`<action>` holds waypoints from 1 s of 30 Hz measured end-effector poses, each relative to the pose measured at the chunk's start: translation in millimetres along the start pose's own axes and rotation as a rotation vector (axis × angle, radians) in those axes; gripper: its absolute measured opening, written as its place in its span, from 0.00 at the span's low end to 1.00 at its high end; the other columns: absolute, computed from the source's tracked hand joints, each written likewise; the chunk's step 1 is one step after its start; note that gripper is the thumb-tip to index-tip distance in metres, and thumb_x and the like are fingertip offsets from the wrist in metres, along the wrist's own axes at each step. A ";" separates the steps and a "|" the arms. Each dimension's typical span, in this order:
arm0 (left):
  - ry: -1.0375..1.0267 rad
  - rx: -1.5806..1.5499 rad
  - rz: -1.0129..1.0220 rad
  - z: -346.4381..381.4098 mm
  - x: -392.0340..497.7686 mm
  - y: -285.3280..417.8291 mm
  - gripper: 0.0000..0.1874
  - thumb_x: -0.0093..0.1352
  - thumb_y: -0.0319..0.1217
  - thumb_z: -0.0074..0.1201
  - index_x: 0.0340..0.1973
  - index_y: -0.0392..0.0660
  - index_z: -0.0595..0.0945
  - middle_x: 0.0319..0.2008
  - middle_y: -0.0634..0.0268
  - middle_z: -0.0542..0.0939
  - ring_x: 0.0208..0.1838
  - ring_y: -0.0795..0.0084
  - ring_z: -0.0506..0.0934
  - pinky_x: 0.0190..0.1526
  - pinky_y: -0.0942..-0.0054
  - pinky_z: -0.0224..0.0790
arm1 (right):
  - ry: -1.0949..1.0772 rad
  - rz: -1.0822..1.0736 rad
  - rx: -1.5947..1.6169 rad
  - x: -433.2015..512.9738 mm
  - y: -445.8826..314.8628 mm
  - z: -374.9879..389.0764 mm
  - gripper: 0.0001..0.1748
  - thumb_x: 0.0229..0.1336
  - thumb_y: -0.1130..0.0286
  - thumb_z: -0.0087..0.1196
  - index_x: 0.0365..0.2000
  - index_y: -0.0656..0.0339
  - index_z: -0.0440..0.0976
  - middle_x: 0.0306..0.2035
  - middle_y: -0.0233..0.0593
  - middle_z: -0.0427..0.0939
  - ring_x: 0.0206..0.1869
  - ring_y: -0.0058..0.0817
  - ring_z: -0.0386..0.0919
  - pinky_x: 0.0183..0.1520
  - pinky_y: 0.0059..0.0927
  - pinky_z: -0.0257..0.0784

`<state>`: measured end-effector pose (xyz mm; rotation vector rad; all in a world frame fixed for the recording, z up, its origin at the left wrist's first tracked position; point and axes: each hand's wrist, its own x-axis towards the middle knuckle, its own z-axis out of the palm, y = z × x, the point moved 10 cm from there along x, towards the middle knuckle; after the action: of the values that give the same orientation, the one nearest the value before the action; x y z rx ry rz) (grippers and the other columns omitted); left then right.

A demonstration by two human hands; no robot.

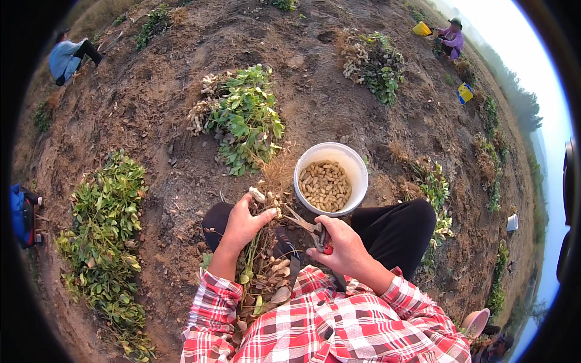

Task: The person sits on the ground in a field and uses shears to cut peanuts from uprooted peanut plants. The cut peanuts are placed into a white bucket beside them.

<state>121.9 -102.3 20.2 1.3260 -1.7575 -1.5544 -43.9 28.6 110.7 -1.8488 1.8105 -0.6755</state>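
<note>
My left hand [245, 224] grips a peanut plant [251, 254] near its roots, with a few pods [257, 195] showing by the thumb and fingers. The leafy stems hang down across my lap. In my right hand [342, 242] is a pair of red-handled pruning shears [311, 225]. Their blades stand apart, pointing left at the roots and pods beside my left thumb. Just beyond my hands, a white plastic bucket [361, 179] holds many loose peanuts [325, 186] in their shells.
A heap of pulled peanut plants [247, 115] lies beyond my hands; another leafy row [106, 245] is on the left. Other people sit far left [70, 56] and far right [451, 38]. A yellow container [421, 29] and a pink bucket [475, 321] stand to the right.
</note>
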 end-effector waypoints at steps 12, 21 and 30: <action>0.147 0.815 0.119 74.9 -14.7 44.8 0.25 0.58 0.40 0.69 0.42 0.39 0.74 0.39 0.54 0.79 0.48 0.52 0.75 0.47 0.58 0.72 | -0.038 0.010 -0.462 9.3 42.4 -27.3 0.42 0.41 0.57 0.72 0.54 0.66 0.68 0.42 0.45 0.74 0.45 0.42 0.73 0.47 0.43 0.66; 0.116 0.913 0.199 115.5 1.3 60.5 0.26 0.55 0.42 0.72 0.39 0.41 0.75 0.39 0.56 0.80 0.46 0.54 0.77 0.45 0.60 0.74 | -0.157 0.148 -0.283 -0.9 93.5 -25.3 0.32 0.43 0.59 0.70 0.46 0.66 0.70 0.35 0.47 0.77 0.40 0.46 0.78 0.41 0.44 0.74; 0.053 0.967 0.139 132.7 17.9 42.4 0.29 0.57 0.52 0.68 0.40 0.42 0.76 0.35 0.56 0.81 0.43 0.54 0.78 0.43 0.58 0.74 | -0.126 0.336 0.194 -19.9 127.0 5.3 0.30 0.51 0.57 0.67 0.49 0.64 0.70 0.38 0.53 0.79 0.43 0.52 0.79 0.46 0.47 0.75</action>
<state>-10.4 -54.9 19.1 1.5399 -2.6237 -0.5379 -138.8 45.2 25.4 -1.3870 1.8416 -0.5720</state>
